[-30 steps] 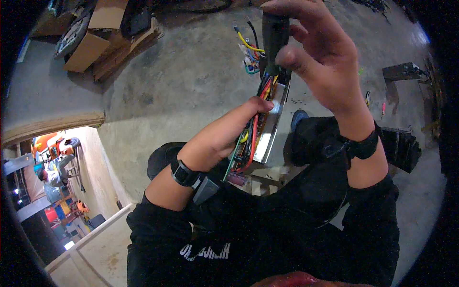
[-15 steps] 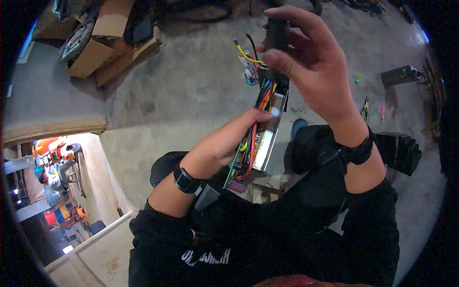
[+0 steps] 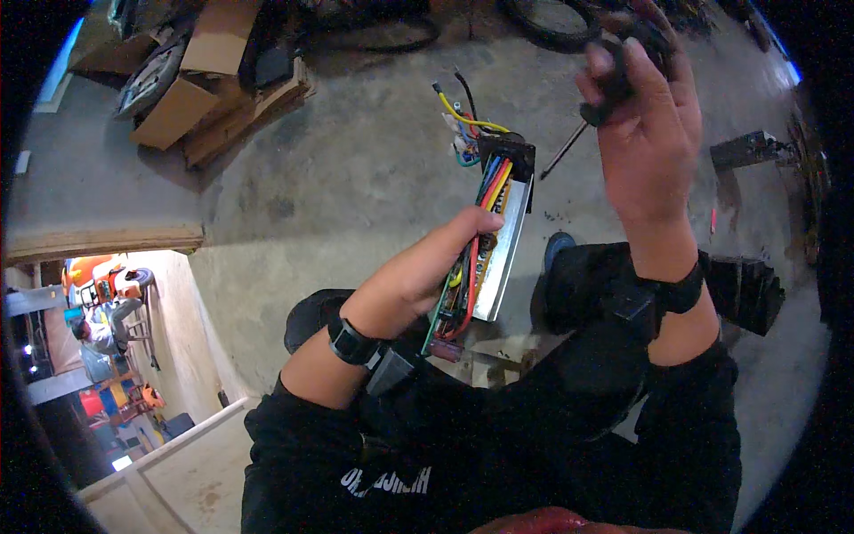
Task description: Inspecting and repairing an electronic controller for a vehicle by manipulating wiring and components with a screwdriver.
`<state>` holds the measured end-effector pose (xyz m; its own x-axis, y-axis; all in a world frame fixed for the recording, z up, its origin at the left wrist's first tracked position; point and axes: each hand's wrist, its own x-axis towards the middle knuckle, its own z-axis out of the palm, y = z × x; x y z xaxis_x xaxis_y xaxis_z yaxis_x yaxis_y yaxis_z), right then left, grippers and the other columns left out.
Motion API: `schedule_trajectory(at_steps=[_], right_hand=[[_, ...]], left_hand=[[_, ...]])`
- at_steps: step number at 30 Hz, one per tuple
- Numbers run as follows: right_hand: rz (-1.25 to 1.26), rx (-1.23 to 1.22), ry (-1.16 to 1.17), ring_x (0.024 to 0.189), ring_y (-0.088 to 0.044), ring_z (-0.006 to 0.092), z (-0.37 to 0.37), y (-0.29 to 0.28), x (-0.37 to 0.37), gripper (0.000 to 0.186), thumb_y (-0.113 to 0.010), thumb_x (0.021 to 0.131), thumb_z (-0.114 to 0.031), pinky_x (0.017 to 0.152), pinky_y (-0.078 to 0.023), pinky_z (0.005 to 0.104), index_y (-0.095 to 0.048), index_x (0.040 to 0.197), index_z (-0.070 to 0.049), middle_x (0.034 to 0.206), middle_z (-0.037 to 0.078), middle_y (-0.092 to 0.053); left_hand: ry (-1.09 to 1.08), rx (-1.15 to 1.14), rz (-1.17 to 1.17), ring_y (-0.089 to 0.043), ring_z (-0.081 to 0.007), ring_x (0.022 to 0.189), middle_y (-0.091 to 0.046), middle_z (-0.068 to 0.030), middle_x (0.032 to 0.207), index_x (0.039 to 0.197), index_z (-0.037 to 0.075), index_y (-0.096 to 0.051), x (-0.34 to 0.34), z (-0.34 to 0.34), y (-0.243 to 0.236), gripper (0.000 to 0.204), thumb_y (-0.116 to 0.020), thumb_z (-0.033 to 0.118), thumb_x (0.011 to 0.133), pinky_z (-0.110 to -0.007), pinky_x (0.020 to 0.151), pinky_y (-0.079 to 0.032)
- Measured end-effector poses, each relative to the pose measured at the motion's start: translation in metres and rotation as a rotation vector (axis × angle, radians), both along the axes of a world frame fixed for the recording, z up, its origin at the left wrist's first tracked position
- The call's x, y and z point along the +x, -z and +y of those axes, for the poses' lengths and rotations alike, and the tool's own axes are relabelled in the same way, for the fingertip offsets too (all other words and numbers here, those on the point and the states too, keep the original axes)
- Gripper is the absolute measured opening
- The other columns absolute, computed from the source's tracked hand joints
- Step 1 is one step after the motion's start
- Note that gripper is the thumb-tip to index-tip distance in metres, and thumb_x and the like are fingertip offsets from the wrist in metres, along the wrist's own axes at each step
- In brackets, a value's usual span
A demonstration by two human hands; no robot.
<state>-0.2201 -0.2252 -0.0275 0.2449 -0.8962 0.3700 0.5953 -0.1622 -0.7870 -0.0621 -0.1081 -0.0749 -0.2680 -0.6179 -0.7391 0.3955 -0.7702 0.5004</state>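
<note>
My left hand grips an electronic unit made of a green circuit board, red, blue, yellow and black wires and a silver metal rail. A dark end cap sits at its top, with yellow and black leads and small connectors beyond it. My right hand is closed around the black handle of a screwdriver, up and to the right of the unit. The screwdriver's metal shaft points down and left toward the cap, without touching it.
Cardboard boxes lie at the upper left and a black tire at the top. A dark metal box and black objects are on the right. Through an opening at the left, another person is by orange equipment.
My right hand has moved right, away from the unit's top, with the screwdriver, whose shaft now shows. The end cap is uncovered. The unit and my left hand sit slightly lower in view.
</note>
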Motion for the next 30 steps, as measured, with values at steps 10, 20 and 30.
schedule_trajectory(at_steps=[10,20,30], right_hand=[[1.321,-0.314,-0.144,0.078,-0.056,0.0462,0.020,0.025,0.019,0.025,-0.066,0.074,-0.013,0.065,-0.046,0.0488,-0.052,0.089,0.001,0.075,0.025,-0.059],[1.395,-0.336,-0.082,0.086,-0.057,0.0443,0.030,0.038,0.026,0.027,-0.066,0.070,-0.003,0.069,-0.046,0.0475,-0.053,0.094,-0.001,0.083,0.025,-0.061],[1.405,-0.268,-0.040,0.080,-0.063,0.0373,0.036,0.037,0.030,0.024,-0.064,0.070,-0.001,0.069,-0.047,0.0396,-0.057,0.094,0.000,0.082,0.020,-0.064]], left_hand=[[-0.027,-0.244,-0.161,-0.047,-0.0064,0.068,-0.054,0.0028,0.081,0.096,0.010,-0.058,0.003,-0.004,0.014,0.031,-0.050,0.039,0.090,-0.022,0.060,-0.039],[-0.023,-0.295,-0.167,-0.045,-0.0080,0.046,-0.050,0.0014,0.061,0.079,0.009,-0.054,0.001,-0.005,0.018,0.032,-0.051,0.040,0.087,-0.026,0.043,-0.037],[-0.049,-0.344,-0.137,-0.049,-0.0095,0.048,-0.054,0.0000,0.062,0.076,0.007,-0.058,0.002,0.003,0.008,0.037,-0.049,0.041,0.089,-0.027,0.044,-0.038]])
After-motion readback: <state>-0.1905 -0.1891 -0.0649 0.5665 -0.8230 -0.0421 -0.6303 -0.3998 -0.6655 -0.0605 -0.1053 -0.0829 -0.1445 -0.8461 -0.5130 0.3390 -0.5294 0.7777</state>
